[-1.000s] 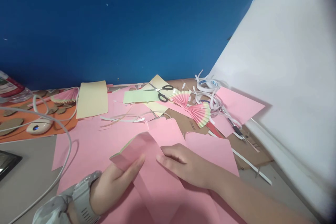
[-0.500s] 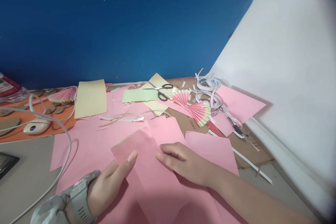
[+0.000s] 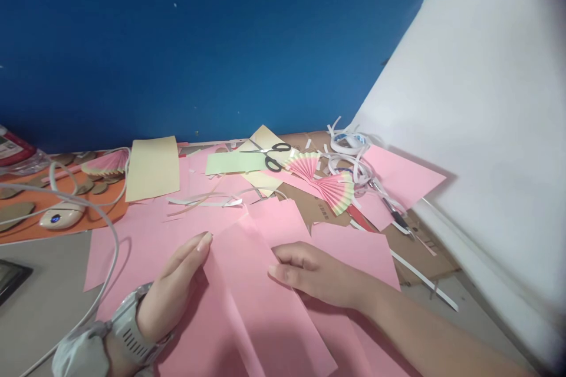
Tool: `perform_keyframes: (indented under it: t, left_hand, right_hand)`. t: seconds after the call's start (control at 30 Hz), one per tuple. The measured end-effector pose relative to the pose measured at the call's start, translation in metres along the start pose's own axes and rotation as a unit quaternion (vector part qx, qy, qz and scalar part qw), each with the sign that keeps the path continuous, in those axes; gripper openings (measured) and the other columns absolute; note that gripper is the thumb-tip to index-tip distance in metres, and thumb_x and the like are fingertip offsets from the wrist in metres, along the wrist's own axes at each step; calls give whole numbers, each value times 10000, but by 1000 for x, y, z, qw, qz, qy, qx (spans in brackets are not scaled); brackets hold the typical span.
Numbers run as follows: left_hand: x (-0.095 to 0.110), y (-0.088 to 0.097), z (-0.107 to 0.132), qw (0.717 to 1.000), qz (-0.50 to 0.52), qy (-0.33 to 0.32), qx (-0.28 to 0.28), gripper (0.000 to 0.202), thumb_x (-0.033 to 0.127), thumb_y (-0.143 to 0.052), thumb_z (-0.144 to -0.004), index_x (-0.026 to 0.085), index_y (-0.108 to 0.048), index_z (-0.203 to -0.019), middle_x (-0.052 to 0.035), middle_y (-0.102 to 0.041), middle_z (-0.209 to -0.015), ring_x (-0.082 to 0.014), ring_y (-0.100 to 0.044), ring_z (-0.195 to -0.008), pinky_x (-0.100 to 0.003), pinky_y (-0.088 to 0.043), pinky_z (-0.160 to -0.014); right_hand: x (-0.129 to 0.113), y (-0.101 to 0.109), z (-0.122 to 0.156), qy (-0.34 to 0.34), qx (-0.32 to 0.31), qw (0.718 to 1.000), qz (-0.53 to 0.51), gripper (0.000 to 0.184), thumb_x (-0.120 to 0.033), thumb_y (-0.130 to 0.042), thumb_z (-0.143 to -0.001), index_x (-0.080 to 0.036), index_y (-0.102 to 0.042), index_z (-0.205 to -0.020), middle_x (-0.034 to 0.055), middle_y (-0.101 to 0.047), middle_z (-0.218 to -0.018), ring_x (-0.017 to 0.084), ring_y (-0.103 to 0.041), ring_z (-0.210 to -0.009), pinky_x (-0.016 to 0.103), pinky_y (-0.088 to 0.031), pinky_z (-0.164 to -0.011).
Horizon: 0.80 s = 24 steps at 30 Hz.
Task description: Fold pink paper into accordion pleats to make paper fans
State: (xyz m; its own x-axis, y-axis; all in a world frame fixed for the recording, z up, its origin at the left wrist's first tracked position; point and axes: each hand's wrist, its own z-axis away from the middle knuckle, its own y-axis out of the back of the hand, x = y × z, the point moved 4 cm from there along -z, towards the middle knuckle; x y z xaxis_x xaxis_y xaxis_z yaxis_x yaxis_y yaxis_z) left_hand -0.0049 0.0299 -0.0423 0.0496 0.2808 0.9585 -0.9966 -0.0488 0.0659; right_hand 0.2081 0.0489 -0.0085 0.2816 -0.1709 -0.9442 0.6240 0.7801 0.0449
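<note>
A sheet of pink paper is between my two hands, with a long crease or fold running down its left part. My left hand, with a grey watch on the wrist, is closed at its upper left edge, thumb on top. From the other side, my right hand pinches the right edge, thumb above and fingers underneath. More pink sheets lie spread beneath and around. A pink and green folded paper fan rests beyond my right hand, close to black-handled scissors.
Yellow paper and a green strip lie at the back. Curled white strips and a craft knife are on the right over cardboard. A white cable loops along the left, near a pale rounded device.
My left hand has moved left and slightly up. The upper left part of the pink sheet, earlier folded over under my thumb, now lies opened outward. My right hand has barely shifted.
</note>
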Motion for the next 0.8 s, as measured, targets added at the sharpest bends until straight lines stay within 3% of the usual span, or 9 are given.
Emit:
perform_keyframes:
  t: [0.07,0.2,0.3,0.37,0.6,0.73,0.8]
  left_hand:
    - [4,-2,1,1000,18,4,-14,356,463,-517,-829,196,-639,-1031,-38,-694,-1027,-243,-603,-1023,-305,-532,-818]
    - [22,-20,13,987,61,-27,-144,379,484,-503,-834,214,-618,-1074,-57,-653,-1120,-264,-584,-1047,-343,-512,-847]
    - [27,-35,24,975,-20,-31,-219,402,425,-534,-837,213,-566,-1178,-70,-632,-1168,-274,-564,-1081,-357,-480,-900]
    - [27,-41,27,967,-79,-30,-240,401,375,-530,-853,213,-540,-1219,-69,-629,-1178,-267,-565,-1080,-361,-468,-919]
    - [24,-43,19,974,-101,-44,-197,359,347,-479,-889,221,-543,-1218,-36,-594,-1237,-227,-512,-1156,-321,-422,-981]
    - [29,-41,15,980,-100,-67,-156,300,330,-494,-882,204,-599,-1133,-25,-612,-1212,-212,-498,-1174,-306,-362,-1034]
    - [33,-44,16,982,-93,-51,-159,273,343,-485,-882,181,-648,-1029,-28,-637,-1174,-222,-539,-1126,-306,-396,-1001]
  right_hand:
    - [0,0,-1,-2,13,1000,10,371,-453,-449,-873,-188,-325,-644,-63,-289,-616,71,-269,-539,216,-215,-485]
    - [-1,0,-2,21,69,996,44,344,-453,-394,-898,-180,-387,-690,-52,-328,-652,79,-269,-553,223,-211,-486]
    - [-4,-3,-2,44,92,991,89,329,-423,-391,-904,-184,-366,-680,-57,-333,-629,80,-270,-546,225,-202,-482]
    - [-5,-5,-2,47,103,985,130,337,-410,-416,-895,-188,-337,-654,-62,-319,-598,79,-270,-530,228,-195,-475]
    - [-5,-6,-3,49,154,968,193,399,-431,-306,-939,-193,-267,-620,-62,-301,-559,85,-284,-506,242,-205,-485]
    - [-2,-5,-6,63,152,974,157,389,-435,-274,-947,-198,-271,-639,-54,-327,-593,96,-313,-545,242,-236,-512]
    - [-1,-4,-6,80,164,975,124,385,-436,-257,-949,-201,-257,-644,-55,-300,-603,98,-301,-555,241,-249,-523]
